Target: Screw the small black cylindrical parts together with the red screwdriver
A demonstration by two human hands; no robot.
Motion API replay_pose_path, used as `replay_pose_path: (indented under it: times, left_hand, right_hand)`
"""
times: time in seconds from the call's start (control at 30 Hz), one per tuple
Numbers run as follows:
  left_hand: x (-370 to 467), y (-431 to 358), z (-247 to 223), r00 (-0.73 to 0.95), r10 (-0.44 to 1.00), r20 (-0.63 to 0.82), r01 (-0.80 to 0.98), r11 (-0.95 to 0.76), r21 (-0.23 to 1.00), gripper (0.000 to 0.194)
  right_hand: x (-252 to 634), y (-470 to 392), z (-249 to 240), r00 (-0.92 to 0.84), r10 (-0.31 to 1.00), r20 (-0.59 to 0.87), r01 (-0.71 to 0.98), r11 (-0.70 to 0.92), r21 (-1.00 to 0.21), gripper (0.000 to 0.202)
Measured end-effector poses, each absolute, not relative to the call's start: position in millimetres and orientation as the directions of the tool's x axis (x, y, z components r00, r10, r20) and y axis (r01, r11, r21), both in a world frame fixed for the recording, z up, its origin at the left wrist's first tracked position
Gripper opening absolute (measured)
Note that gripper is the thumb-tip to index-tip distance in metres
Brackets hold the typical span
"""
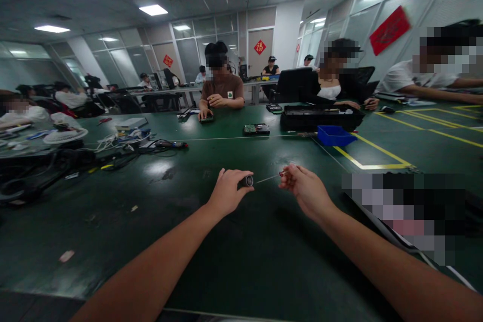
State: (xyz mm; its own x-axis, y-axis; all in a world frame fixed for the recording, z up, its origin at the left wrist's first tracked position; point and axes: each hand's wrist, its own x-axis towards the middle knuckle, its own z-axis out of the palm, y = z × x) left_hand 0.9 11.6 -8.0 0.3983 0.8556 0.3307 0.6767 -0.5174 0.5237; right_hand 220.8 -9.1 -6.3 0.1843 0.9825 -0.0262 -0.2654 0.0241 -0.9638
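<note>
Nearest you are your left forearm [166, 261] and right forearm [377, 264], both reaching in over the tabletop [249, 251] from its near edge. Well in from that edge, raised above the surface, your left grip [227, 192] clasps a short dark cylinder [248, 180], thumb below and finger above, its ringed end facing rightward. Your right grip [305, 187] pinches the reddish end of a slim screwdriver-like tool [268, 179] (your fingers hide the rest of its handle). The tool's long axis runs leftward, dipping slightly, toward that ringed end; its tip stops just beside it, nearer your left grip.
</note>
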Motion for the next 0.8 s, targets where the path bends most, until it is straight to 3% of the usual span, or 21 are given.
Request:
replay_pose_path:
  times: [0.1, 0.43, 0.8]
  left_hand:
    - [-0.1, 13.1, -10.4, 0.398, 0.868, 0.296, 0.693, -0.496, 0.524, 0.037]
    - [0.5, 10.7, -9.4, 0.432, 0.855, 0.288, 0.695, -0.519, 0.498, 0.036]
    - [-1.5, 14.3, -14.2, 0.461, 0.850, 0.253, 0.722, -0.526, 0.450, 0.038]
  right_hand:
    - [221.0, -8.2, -11.5, 0.238, 0.970, 0.038, -0.177, 0.082, -0.981, 0.026]
    - [214.0, -18.3, -6.1, 0.167, 0.944, 0.284, 0.130, 0.264, -0.956, 0.032]
    - [212.9, -30.2, 5.2, 0.071, 0.911, 0.407, 0.537, 0.309, -0.785, 0.023]
